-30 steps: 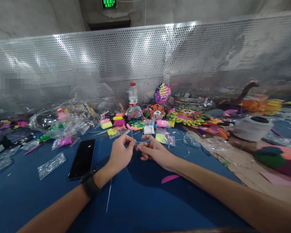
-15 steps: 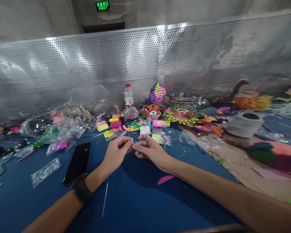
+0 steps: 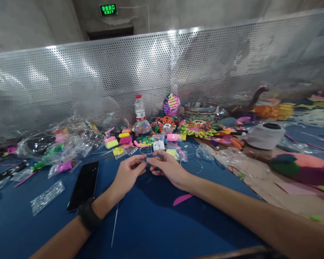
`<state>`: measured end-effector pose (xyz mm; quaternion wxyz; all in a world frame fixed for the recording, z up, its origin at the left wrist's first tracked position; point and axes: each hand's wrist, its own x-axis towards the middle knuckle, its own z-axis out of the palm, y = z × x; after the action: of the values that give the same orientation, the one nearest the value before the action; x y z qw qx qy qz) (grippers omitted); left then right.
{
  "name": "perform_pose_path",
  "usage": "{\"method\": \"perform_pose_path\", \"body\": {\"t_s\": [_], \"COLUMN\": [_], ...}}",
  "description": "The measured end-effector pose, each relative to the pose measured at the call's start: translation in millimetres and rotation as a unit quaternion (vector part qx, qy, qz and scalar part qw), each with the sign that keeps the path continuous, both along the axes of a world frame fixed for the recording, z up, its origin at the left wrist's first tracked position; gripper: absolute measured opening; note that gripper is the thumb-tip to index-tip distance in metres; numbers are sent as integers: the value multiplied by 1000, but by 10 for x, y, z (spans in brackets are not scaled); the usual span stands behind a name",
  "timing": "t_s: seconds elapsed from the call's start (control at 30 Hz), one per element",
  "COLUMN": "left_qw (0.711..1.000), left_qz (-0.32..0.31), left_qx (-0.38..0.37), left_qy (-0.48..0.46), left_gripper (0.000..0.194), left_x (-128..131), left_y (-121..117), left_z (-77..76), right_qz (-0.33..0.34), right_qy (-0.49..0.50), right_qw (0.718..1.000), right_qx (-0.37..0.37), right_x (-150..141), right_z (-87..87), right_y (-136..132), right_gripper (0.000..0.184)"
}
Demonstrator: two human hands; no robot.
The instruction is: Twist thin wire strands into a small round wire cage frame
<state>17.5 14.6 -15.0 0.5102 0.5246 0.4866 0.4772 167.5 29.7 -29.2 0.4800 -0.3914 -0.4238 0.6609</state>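
Note:
My left hand [image 3: 128, 173] and my right hand [image 3: 166, 168] meet over the blue table [image 3: 151, 226], fingertips pinched together on a thin wire [image 3: 148, 161] that is hard to make out. A dark band sits on my left wrist [image 3: 88, 217]. A straight thin wire [image 3: 113, 226] lies on the table under my left forearm. A pink foam piece [image 3: 182, 199] lies just below my right forearm. A wire ring [image 3: 194, 166] rests on the table to the right of my right hand.
A black phone [image 3: 84, 184] lies left of my hands. Small plastic bags [image 3: 44, 192] and bright clay blocks [image 3: 116, 140] crowd the back. A water bottle [image 3: 139, 108], colourful craft figures [image 3: 198, 127] and a white tape roll [image 3: 264, 135] stand before the perforated metal screen [image 3: 178, 68].
The view has drifted a little, shifting everything leftward in frame. My hands stay pinched together at the same spot, with the fingers only slightly reworked.

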Motion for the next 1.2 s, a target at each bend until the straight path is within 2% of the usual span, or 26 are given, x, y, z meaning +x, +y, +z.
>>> {"method": "perform_pose_path", "body": {"t_s": [0.2,0.3,0.33,0.37,0.43,0.57,0.67,0.73,0.8,1.0,1.2], "left_qw": [997,996,995,995,994,993,993,992,991,992,990], "left_qz": [63,81,83,85,86,83,72,55,34,7,-14], "left_qx": [34,38,42,47,57,73,95,114,128,129,144], "left_qy": [-2,-14,-19,-23,-28,-33,-25,-12,-7,0,5], "left_gripper": [25,24,23,22,22,22,20,19,19,20,18], "left_x": [-30,-51,-58,-65,-79,-95,-91,-81,-71,-67,-78], "left_y": [27,39,44,49,63,91,88,73,55,51,41], "left_z": [16,30,33,35,33,29,49,74,99,121,135], "right_qz": [20,-1,-29,-62,-124,-230,-237,-220,-196,-105,-86], "right_qy": [-150,-274,-322,-377,-453,-457,-435,-437,-436,-416,-397], "right_qw": [987,952,926,888,822,730,655,624,624,667,691], "right_qx": [47,140,197,255,323,453,570,609,618,610,598], "right_x": [56,123,148,171,209,240,243,244,246,265,262], "right_z": [-3,-18,-21,-20,-7,50,93,108,109,75,77], "right_y": [14,46,57,67,77,60,27,9,4,56,71], "right_gripper": [31,27,26,27,30,26,33,33,29,15,14]}}
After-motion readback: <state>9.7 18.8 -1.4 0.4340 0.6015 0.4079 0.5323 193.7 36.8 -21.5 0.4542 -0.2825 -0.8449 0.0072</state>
